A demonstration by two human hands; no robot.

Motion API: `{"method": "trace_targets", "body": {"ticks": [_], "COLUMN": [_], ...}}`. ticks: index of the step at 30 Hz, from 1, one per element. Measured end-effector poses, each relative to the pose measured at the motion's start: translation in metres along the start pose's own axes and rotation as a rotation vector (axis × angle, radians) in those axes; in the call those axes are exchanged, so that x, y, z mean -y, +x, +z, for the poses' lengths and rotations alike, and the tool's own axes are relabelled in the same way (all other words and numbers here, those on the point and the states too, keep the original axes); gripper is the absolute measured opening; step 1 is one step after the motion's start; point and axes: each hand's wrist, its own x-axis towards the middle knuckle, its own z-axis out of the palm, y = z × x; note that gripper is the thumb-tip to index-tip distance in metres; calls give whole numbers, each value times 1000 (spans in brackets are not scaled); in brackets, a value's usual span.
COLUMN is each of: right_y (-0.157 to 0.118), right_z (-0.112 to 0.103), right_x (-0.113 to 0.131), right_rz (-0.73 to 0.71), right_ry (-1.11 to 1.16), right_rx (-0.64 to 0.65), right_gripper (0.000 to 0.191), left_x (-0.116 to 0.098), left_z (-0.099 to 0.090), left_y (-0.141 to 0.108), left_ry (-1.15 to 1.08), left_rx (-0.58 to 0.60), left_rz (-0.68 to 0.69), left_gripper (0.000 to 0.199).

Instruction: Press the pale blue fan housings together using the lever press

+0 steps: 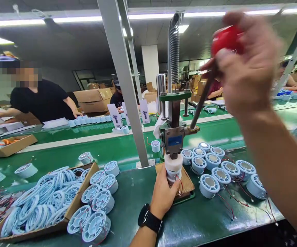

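A small hand press (174,137) stands on a wooden base (188,183) on the green bench. My right hand (243,65) is wrapped around the red knob (225,39) at the top of the press's lever, raised high at the right. My left hand (164,195), with a black watch on the wrist, grips a white cylindrical part (173,168) with red wires, seated on the base directly under the press ram.
Several pale blue round fan units (216,166) with red wires lie right of the press; more (97,202) lie left, beside a cardboard tray of blue rings (43,202). A grey slanted post (126,89) rises behind. A person in black (45,99) works across the green conveyor.
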Motion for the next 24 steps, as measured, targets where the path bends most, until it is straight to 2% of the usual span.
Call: {"method": "trace_targets", "body": {"ticks": [2,3,6,7,9,10,11,13,15,17,19,21,24], "right_y": [-20,-42,-142,-178,-237,-256,-269,-277,-272,-266,-266,-275,-299], "right_z": [17,30,76,90,112,120,125,131,134,136,132,123,94], "right_x": [3,3,-2,-4,-7,-8,-8,-8,-6,-1,6,9,4], "right_rz": [-43,-40,114,240,515,637,731,846,877,852,757,586,209], "right_ry": [113,158,179,153,136,141,157,190,188,126,11,-129,-337], "right_rx": [-185,-267,-391,-361,-138,-28,54,98,35,-48,-114,-129,-19], "right_gripper": [42,43,40,46,63,69,72,73,77,81,75,56,33], "left_x": [1,1,-4,-7,-14,-18,-21,-24,-22,-18,-12,-2,21], "left_z": [-1,-1,-1,-3,-12,-21,-35,-75,-129,-190,-245,-287,-321], "left_y": [-1,-2,-7,-11,-20,-25,-30,-36,-35,-31,-27,-27,-30], "left_ry": [9,15,32,44,118,191,293,576,867,977,1029,1035,1014], "left_rx": [-1,-5,-22,-20,21,59,96,100,-14,-129,-185,-140,-106], "left_rz": [4,5,16,32,72,90,98,58,-41,-141,-209,-235,-219], "left_gripper": [50,50,54,56,55,51,46,37,38,43,43,36,29]}}
